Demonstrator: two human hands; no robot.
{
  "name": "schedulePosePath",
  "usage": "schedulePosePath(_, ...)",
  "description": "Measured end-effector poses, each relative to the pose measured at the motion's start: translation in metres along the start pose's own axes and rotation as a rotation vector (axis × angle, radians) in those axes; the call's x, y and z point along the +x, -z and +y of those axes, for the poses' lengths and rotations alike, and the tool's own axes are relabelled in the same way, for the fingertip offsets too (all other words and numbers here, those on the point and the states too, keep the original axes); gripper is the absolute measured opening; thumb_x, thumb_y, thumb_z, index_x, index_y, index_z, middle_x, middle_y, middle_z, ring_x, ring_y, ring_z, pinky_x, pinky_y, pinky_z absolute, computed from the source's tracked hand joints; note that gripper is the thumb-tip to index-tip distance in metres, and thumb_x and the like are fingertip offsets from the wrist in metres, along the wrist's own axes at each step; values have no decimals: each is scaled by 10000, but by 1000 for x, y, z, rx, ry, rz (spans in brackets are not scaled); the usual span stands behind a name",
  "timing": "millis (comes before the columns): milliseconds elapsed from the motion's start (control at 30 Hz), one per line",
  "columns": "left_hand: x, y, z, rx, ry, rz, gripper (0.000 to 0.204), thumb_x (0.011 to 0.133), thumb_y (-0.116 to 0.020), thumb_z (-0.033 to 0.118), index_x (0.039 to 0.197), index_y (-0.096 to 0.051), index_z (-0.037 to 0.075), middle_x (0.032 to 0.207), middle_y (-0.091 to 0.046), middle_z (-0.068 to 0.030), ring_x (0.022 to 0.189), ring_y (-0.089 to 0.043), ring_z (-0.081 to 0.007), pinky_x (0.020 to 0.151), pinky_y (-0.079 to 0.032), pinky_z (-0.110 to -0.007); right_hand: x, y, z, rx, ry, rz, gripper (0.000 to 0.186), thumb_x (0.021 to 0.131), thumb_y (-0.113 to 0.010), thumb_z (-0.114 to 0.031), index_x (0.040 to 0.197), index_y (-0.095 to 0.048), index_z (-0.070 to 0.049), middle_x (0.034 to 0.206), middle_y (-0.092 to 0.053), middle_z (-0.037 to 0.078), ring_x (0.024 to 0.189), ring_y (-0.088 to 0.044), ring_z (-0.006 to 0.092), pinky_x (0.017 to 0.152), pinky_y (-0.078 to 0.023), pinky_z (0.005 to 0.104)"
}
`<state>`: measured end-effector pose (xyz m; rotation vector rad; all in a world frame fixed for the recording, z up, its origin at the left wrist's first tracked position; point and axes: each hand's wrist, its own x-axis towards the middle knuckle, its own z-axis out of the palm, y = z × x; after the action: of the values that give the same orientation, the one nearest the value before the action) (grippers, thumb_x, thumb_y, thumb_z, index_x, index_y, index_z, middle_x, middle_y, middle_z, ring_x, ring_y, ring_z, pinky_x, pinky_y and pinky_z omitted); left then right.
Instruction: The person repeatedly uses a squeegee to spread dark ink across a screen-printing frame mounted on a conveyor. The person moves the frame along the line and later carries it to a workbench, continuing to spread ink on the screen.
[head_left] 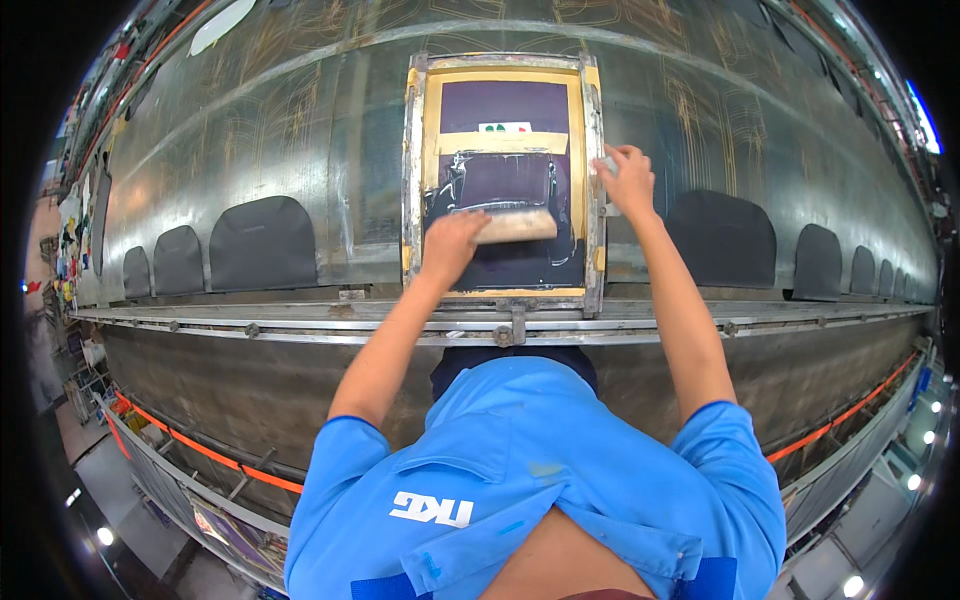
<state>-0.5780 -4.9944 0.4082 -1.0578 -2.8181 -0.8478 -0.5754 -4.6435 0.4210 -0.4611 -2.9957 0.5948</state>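
Observation:
My left hand (453, 245) grips a pale wooden-handled squeegee (515, 226) lying crosswise over a screen frame (590, 255) with dark purple ink (505, 265) in its lower half. A cream tape strip (503, 141) crosses the screen, with a small white patch bearing green and red marks (505, 128) above it. My right hand (628, 180) is at the frame's upper right side, fingers curled on a small pale piece that I cannot make out clearly.
The screen rests on a long metal table (300, 120). Dark rounded cut pieces (262, 245) (720, 240) line both sides in rows. A metal rail (380, 327) runs along the near edge. Orange bars (220, 450) are behind me on either side.

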Motion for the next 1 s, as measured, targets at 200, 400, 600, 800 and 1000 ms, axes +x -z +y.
schedulePosePath(200,91,8,-29,-112,212,-141,391,739,-706,-1,1089,-777,157,1126,-742,-84,1017,-704,-301,876,-564,-405,-3,-1,-71,127,466,-168,533,814,-802,-376,1229,-691,-59,1149,-691,158,1112,-619,338,978,-498,430)
schedulePosePath(400,27,-19,-7,-41,72,43,440,707,-664,-66,1083,-775,132,1157,-745,-64,1100,-691,-264,968,-532,-408,-75,-42,-62,279,385,-99,511,674,-791,17,1170,-678,-29,1182,-619,137,1107,-575,345,980,-495,419)
schedulePosePath(600,-28,-14,14,-17,84,-20,552,664,-677,-93,1143,-763,166,1214,-734,-37,1176,-671,-245,1023,-513,-408,-127,-34,-60,323,361,-211,547,701,-762,29,1233,-660,-44,1242,-614,147,1158,-578,352,1008,-491,424)
schedulePosePath(800,65,-11,-24,-105,119,89,389,704,-683,-56,1050,-758,106,1070,-747,-80,1022,-694,-289,898,-552,-400,-27,-31,-51,270,437,-46,444,752,-741,-22,1191,-687,-60,1225,-650,134,1162,-589,335,999,-504,425)
schedulePosePath(1000,32,-21,-12,-76,118,58,366,713,-677,-62,1022,-769,109,1055,-749,-75,1004,-695,-297,898,-549,-407,-74,-45,-51,324,347,-148,491,737,-765,-22,1220,-679,-44,1265,-653,132,1179,-585,334,1027,-487,419)
